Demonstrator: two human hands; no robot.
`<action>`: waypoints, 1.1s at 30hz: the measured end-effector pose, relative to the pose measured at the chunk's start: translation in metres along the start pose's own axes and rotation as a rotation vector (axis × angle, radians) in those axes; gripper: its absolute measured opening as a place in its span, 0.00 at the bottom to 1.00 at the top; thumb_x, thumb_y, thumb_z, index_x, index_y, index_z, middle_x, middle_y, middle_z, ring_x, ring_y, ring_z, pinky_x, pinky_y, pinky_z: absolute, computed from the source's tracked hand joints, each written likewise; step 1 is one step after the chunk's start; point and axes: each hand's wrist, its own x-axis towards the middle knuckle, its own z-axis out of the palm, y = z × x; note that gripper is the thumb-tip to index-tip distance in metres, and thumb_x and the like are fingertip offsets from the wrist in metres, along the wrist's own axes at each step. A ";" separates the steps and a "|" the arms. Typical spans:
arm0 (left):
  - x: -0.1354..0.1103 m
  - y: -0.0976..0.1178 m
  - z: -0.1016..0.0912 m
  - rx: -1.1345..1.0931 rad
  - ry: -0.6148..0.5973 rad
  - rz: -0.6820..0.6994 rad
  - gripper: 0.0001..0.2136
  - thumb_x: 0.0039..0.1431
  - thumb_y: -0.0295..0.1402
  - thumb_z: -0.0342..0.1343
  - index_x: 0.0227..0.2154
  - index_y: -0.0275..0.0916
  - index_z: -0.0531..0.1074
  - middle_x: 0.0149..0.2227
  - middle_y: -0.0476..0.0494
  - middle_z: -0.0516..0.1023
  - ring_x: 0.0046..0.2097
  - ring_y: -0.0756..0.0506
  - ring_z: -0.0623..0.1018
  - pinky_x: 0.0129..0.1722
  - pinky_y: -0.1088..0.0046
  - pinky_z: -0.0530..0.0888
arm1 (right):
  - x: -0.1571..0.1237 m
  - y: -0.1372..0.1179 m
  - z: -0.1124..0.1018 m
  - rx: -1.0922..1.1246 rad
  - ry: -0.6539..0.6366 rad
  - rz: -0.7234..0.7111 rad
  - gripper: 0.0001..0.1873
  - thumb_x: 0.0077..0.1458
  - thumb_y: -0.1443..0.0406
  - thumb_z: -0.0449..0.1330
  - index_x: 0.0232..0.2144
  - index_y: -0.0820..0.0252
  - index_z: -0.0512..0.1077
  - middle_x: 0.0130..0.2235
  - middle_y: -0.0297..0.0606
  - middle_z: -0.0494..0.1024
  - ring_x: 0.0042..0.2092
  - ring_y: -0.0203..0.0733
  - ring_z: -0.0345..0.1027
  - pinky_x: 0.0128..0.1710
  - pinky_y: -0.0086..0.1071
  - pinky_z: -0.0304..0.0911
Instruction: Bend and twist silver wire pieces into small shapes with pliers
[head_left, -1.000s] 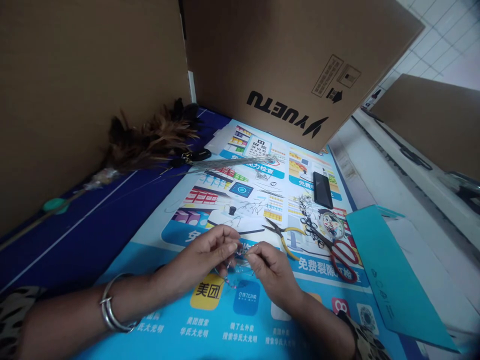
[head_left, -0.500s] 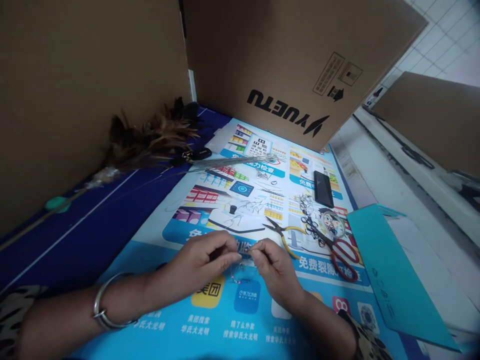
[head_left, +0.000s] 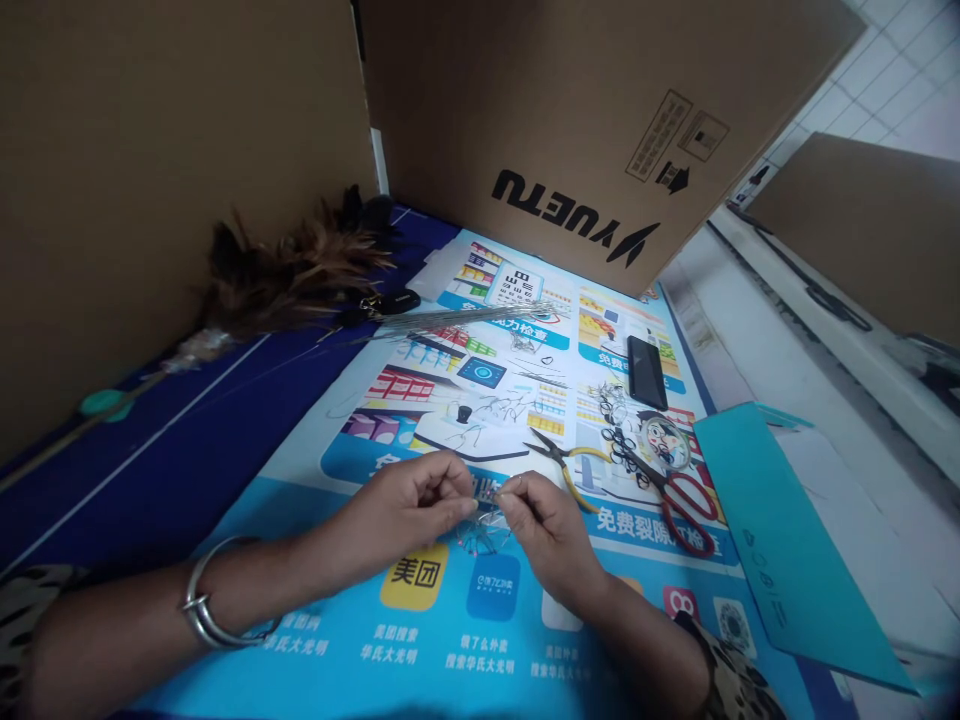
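Observation:
My left hand [head_left: 431, 500] pinches one end of a thin clear line with small pinkish beads [head_left: 484, 535], thumb against index finger. Close by on the right, my right hand [head_left: 544, 520] pinches the same line between thumb and fingertip. Loose loops of it hang beneath both hands, over the printed blue mat [head_left: 315, 540]. What exactly lies between the fingertips is too small to make out. Just beyond my right hand rest yellow-handled pliers [head_left: 566, 460], jaws apart. Red-handled scissors [head_left: 686, 510] lie farther right.
Small black rings or clips [head_left: 619, 440] and a round clear roll [head_left: 666, 440] lie near the scissors. Behind them is a black phone [head_left: 646, 372]. Thin metal rods [head_left: 465, 318], a feather duster [head_left: 292, 265], a teal folder [head_left: 787, 550] and a cardboard box [head_left: 585, 120] surround the mat.
The hanging loops of beaded line have shifted and spread a little beneath my fingers. Both hands keep their pinch in nearly the same place; the view has tilted slightly.

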 end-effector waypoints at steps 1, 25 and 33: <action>0.000 0.000 -0.001 0.028 0.017 0.024 0.07 0.55 0.35 0.53 0.27 0.37 0.64 0.24 0.53 0.62 0.26 0.52 0.65 0.24 0.77 0.63 | 0.000 0.000 0.000 0.000 -0.010 -0.001 0.09 0.58 0.62 0.51 0.29 0.59 0.66 0.27 0.32 0.66 0.29 0.33 0.59 0.29 0.25 0.56; 0.001 -0.006 -0.002 0.037 0.024 -0.008 0.07 0.54 0.34 0.51 0.24 0.36 0.65 0.22 0.53 0.60 0.25 0.52 0.60 0.23 0.78 0.58 | -0.003 -0.001 -0.002 -0.110 0.205 -0.179 0.05 0.54 0.67 0.54 0.36 0.57 0.67 0.35 0.36 0.65 0.32 0.34 0.60 0.31 0.29 0.60; -0.001 -0.004 0.000 0.041 0.020 -0.014 0.08 0.54 0.35 0.51 0.24 0.36 0.64 0.21 0.53 0.59 0.25 0.52 0.60 0.23 0.78 0.58 | -0.008 0.010 0.008 -0.177 0.023 -0.036 0.22 0.48 0.64 0.60 0.47 0.56 0.62 0.32 0.32 0.65 0.30 0.34 0.59 0.28 0.27 0.58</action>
